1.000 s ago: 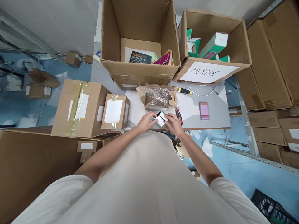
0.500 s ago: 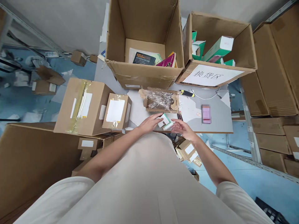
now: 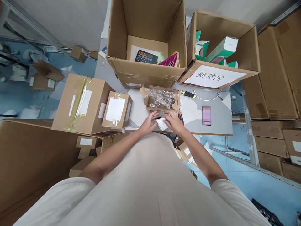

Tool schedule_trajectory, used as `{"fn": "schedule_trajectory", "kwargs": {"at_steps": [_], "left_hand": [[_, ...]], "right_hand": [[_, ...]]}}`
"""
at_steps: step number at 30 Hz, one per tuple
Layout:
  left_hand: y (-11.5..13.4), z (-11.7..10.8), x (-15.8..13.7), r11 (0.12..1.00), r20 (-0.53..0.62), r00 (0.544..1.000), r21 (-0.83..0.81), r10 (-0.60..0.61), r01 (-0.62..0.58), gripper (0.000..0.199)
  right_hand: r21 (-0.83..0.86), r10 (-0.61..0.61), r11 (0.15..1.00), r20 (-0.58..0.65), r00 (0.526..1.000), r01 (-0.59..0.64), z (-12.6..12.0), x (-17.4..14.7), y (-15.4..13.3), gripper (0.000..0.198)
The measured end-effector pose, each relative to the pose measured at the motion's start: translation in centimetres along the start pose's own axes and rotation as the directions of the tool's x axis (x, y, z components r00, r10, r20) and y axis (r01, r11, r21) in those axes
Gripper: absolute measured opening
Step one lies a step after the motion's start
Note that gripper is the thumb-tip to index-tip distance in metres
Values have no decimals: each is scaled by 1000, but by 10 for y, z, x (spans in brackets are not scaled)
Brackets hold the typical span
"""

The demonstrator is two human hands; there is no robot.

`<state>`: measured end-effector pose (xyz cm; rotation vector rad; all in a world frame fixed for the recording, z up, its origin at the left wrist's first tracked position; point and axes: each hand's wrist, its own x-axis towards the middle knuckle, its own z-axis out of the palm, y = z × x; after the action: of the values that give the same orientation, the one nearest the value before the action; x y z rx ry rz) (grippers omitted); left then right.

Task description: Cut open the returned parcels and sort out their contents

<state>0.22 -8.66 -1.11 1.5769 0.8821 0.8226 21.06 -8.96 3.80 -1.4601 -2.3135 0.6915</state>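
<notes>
In the head view, a small white box [image 3: 162, 124] sits between the two hands at the near edge of the table [image 3: 191, 110], close in front of the person's body, presumably so that both can work on it without reaching. The right hand [image 3: 174, 121] grips its right side, fingers bent over the top; the left hand [image 3: 148, 123] is half curled by its left side, perhaps to steady it, though I cannot tell whether it grips. Both forearms slant inward from the sleeves, elbows spread, wrists near the table edge. Just beyond lies an open cardboard carton [image 3: 176, 102] stuffed with clear plastic wrap [image 3: 161, 96], likely padding. A red-and-black tool [image 3: 181, 118] lies just beside the right hand, and a yellow-and-black cutter [image 3: 188, 94] farther back, both apparently placed within easy reach.
</notes>
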Motion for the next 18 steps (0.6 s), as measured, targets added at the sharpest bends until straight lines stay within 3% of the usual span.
{"fn": "schedule_trajectory", "kwargs": {"at_steps": [5, 9, 12, 15, 18], "left_hand": [[2, 2, -5, 999, 23, 999, 20, -27, 27, 52], [12, 12, -7, 960, -11, 999, 277, -45, 47, 81], [17, 15, -6, 923, -30, 999, 382, -46, 54, 72], [18, 7, 0, 920, 85, 996, 391, -23, -12, 71], [19, -6, 7, 915, 232, 972, 396, -17, -79, 83]], "right_hand": [[-125, 27, 992, -25, 999, -30, 7, 4, -3, 32], [-180, 15, 983, -13, 1000, -17, 20, 1, -6, 35], [-162, -56, 985, 16, 998, 58, 22, -6, -6, 33], [-88, -166, 981, 67, 984, 172, 16, -14, -2, 27], [-72, -242, 966, 108, 964, 250, 13, -21, 7, 42]]}}
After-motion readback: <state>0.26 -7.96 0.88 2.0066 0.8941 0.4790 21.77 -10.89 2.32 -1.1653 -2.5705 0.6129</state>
